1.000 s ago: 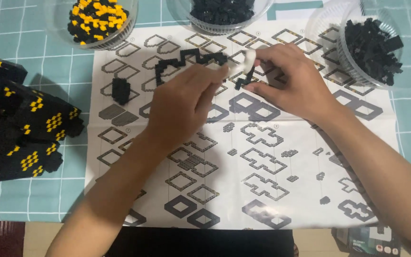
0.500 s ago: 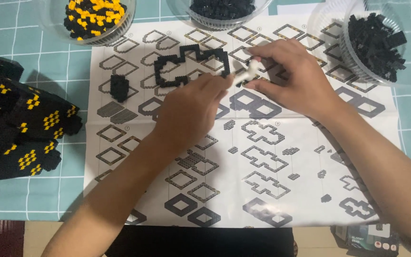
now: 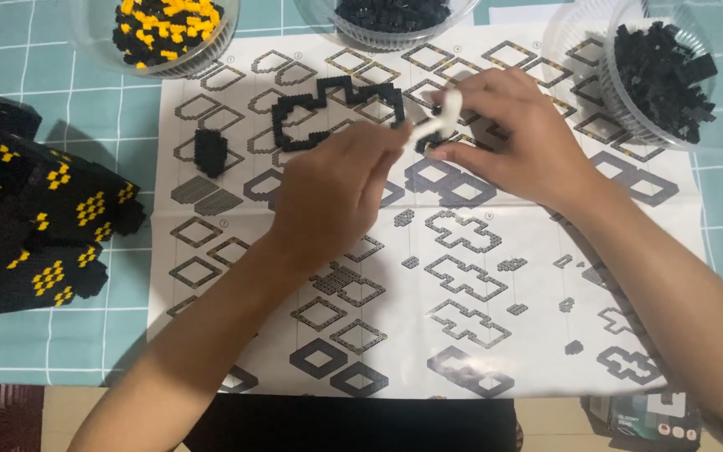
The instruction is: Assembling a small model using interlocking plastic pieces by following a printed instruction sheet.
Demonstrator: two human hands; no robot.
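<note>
At the frame's centre lies a white instruction sheet (image 3: 428, 276) printed with grey and black diamond outlines. The table (image 3: 43, 100) is teal with a white grid. The bowl (image 3: 165, 29) at upper left holds yellow and black bricks; the block model (image 3: 31, 218) at left is black with yellow dots. A white tool (image 3: 443, 117) sits at upper centre.

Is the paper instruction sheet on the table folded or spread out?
Spread out: the instruction sheet lies flat on the table, all four edges visible.

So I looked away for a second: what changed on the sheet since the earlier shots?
A white tool now shows between the hands, pinched by the right hand where a small black piece sat before. The left hand has slid slightly down and right, fingertips meeting the tool. The black brick outline, bowls and black-and-yellow build stayed put.
</note>
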